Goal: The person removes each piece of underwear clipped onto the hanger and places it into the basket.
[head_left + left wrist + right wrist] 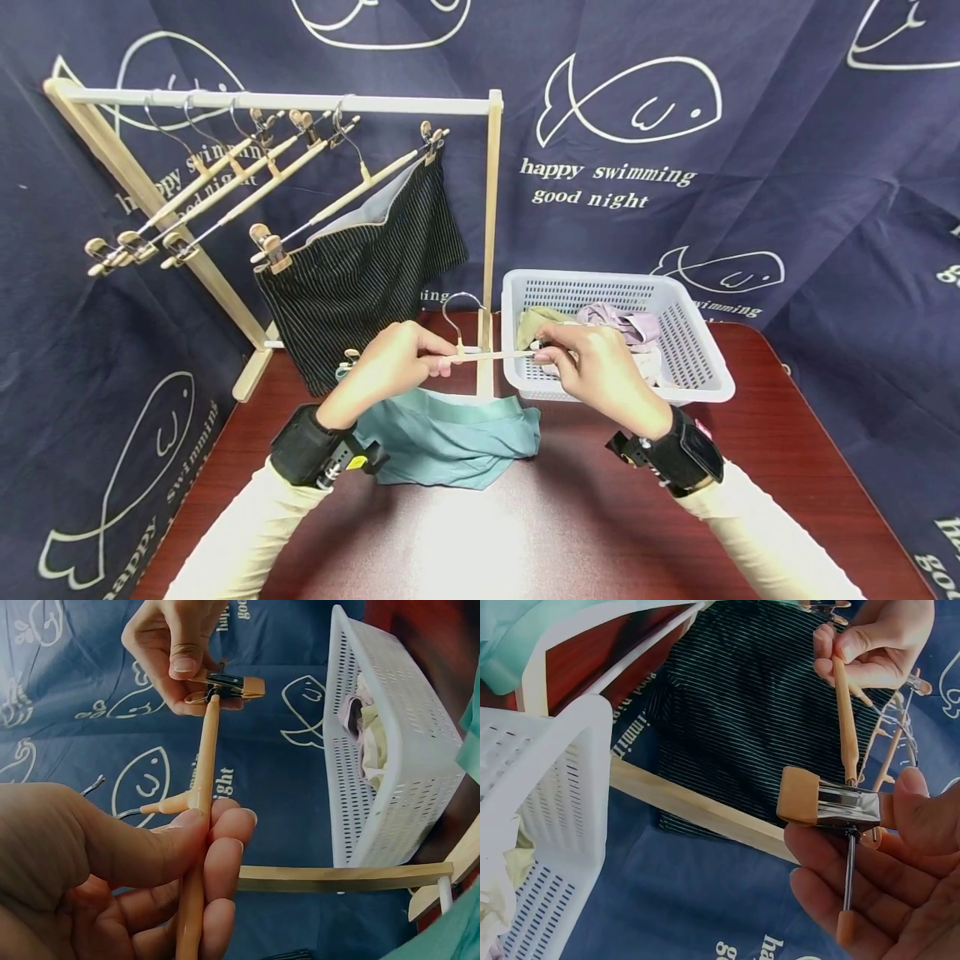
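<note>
My left hand point(392, 360) grips the wooden bar of a clip hanger point(491, 356) near its metal hook, with thumb and fingers wrapped around it. At the bar's right end, my right hand point(596, 362) pinches a wooden clip point(799, 796) between thumb and fingers. The clip's pads show no cloth between them in the right wrist view. A teal garment point(457, 437) with a wide waistband hangs below the bar. Its left corner appears to be at the hanger's left clip point(349, 360), partly hidden behind my left hand; its right side sags away from the right clip.
A wooden rack point(491, 208) stands at the left, bearing several bare clip hangers point(255, 196) and one with black striped shorts point(360, 275). Behind my right hand, a white basket point(693, 333) holds crumpled clothes point(637, 327). The reddish table point(765, 467) spreads underneath.
</note>
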Demonstrator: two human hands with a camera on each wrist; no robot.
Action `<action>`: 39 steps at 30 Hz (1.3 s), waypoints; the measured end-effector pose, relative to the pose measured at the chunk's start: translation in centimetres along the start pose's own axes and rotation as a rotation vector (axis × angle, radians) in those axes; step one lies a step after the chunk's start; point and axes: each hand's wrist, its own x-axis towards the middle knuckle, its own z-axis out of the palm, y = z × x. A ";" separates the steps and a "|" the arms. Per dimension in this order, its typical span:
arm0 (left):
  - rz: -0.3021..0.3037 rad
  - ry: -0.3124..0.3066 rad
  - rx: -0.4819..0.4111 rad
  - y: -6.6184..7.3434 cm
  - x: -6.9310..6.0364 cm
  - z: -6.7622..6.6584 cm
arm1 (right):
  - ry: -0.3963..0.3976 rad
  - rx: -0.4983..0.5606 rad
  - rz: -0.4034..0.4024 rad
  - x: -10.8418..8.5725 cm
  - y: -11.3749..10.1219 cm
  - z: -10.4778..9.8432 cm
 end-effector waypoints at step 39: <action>-0.110 -0.111 -0.281 3.1 2.9 0.8 | 0.186 0.230 -0.482 2.7 -5.6 0.9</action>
